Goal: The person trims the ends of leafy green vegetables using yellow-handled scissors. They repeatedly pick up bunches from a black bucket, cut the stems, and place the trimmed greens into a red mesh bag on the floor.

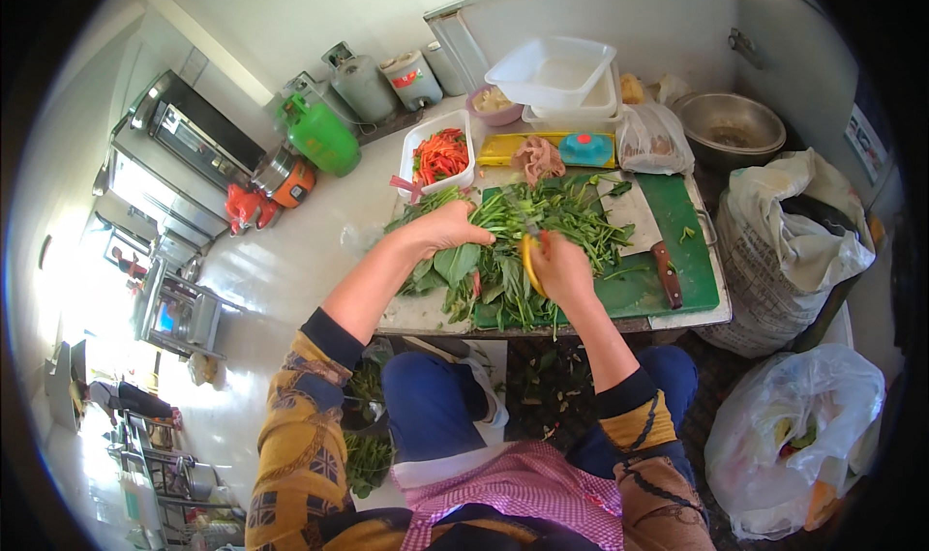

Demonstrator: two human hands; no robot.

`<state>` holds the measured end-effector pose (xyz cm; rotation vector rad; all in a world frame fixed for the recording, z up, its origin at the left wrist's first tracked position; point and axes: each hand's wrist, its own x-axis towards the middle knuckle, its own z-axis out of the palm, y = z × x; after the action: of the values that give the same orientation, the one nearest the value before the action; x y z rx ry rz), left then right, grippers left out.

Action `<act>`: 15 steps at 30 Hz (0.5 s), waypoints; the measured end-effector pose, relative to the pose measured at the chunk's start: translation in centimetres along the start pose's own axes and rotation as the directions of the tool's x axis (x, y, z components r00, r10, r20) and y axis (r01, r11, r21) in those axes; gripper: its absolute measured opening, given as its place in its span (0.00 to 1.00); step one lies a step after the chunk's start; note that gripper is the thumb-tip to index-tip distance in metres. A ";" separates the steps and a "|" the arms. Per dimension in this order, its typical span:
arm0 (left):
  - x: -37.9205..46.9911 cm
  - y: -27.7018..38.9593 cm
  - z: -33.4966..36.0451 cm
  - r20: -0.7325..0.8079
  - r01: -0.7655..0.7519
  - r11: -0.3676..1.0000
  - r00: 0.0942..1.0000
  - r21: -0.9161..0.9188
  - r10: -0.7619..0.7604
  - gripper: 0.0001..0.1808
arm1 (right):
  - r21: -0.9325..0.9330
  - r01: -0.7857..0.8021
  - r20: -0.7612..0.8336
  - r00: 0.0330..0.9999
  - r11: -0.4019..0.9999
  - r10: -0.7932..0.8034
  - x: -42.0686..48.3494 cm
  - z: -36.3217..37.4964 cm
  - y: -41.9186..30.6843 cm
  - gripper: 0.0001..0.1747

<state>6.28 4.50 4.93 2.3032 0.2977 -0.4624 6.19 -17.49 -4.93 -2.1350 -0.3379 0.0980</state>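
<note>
Leafy green vegetables (508, 275) lie heaped over the left part of a green plastic cutting board (697, 275). My left hand (453, 228) grips a bunch of the long-stemmed greens. In my right hand (566, 271) is a pair of scissors (532, 261) with yellow and red handles; the blades reach into the stems and are partly hidden. Cut stems and leaves (591, 235) lie to the right of the scissors. A cleaver (666, 275) with a brown wooden handle rests flat on the board, its wide blade partly under the greens.
Behind the greens stand a white tray (406, 170) of cut red peppers, a yellow slicer (501, 148), a crumpled cloth (538, 160) and stacked plastic tubs (551, 79). A woven sack (762, 261) and a clear plastic bag (791, 435) flank my right side. Another person (123, 398) is far left.
</note>
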 end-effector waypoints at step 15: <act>-1.7 0.8 1.8 0.018 -0.150 0.984 0.988 -0.091 0.152 0.41 | 0.644 0.129 -0.087 0.992 0.754 -0.095 0.6 -0.1 -0.4 0.19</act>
<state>4.59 2.51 4.94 2.2116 0.1274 -0.3923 6.68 -17.16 -4.49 -1.4139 -0.3417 0.0786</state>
